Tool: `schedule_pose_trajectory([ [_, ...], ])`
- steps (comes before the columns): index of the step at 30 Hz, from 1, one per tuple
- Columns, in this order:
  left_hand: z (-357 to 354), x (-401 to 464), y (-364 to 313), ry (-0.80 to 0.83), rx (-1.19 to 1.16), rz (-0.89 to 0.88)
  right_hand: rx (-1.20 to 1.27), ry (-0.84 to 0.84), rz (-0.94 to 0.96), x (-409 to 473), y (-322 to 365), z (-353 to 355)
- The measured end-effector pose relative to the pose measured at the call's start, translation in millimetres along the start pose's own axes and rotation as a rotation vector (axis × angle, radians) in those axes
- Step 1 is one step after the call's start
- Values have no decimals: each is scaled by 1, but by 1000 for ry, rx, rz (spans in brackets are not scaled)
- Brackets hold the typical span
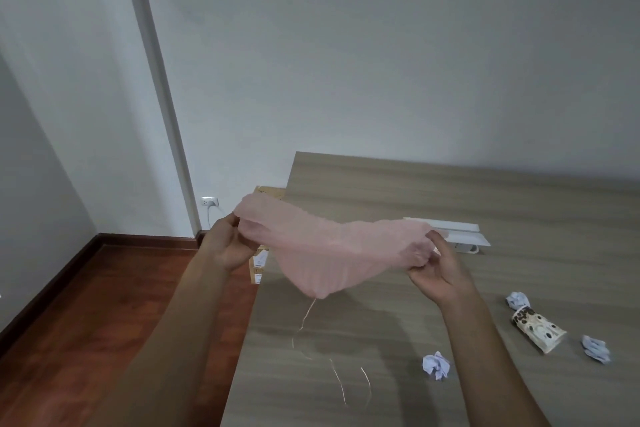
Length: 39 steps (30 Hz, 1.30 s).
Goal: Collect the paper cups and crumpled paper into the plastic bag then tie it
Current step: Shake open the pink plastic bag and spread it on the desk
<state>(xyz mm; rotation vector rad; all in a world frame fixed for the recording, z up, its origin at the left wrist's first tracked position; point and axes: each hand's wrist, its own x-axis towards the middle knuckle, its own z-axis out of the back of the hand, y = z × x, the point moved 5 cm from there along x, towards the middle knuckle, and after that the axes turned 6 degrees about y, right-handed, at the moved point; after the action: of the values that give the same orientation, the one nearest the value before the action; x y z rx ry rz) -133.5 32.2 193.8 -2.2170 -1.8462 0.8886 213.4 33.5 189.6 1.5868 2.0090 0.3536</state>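
The left hand (227, 246) is seen left of the table's near-left edge, raised above the floor; its fingers are curled and pinched together on the left end of the plastic bag (332, 253). The bag is a thin, pale pink, translucent film, finely wrinkled, stretched between both hands above the table (398, 194) and sagging to a rounded point in the middle. From that point a thin, pale string (304, 319) trails down (or a torn strip of film: it cannot be told which) and is laid in loose curves on the tabletop.

The right hand (436, 270) is held above the table's middle, its thumb and fingers closed on the bunched right end of the bag, the film gathered into soft folds there.

The table is surfaced in a matte, grey-brown wood grain. Near its front edge, below the right forearm, a crumpled paper ball (436, 366), white with sharp creases, is lying. Toward the table's right side, a second crumpled paper (517, 300) is touching the rim end of a paper cup (536, 329), which is lying on its side, cream with dark printed spots, its body somewhat crushed. Just right of the cup, apart from it, a third crumpled paper (595, 348) is found.

Further back on the table, beyond the right hand, a flat white rectangular power strip (464, 236) is lying.
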Motion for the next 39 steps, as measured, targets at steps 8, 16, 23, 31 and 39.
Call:
schedule_pose_trajectory([
  [8,2,1,-7,-64,337,-24,-260,-72,27,-8,5,10],
  [16,28,2,-4,-115,247,43,-75,-93,-84,-10,-1,24],
  [23,31,-7,4,39,79,32,208,-28,8,-8,12,46],
  [31,29,-11,7,-98,85,-185,207,169,102,-14,24,42],
  [39,40,-1,5,-20,126,-165,325,110,147,-1,26,55],
])
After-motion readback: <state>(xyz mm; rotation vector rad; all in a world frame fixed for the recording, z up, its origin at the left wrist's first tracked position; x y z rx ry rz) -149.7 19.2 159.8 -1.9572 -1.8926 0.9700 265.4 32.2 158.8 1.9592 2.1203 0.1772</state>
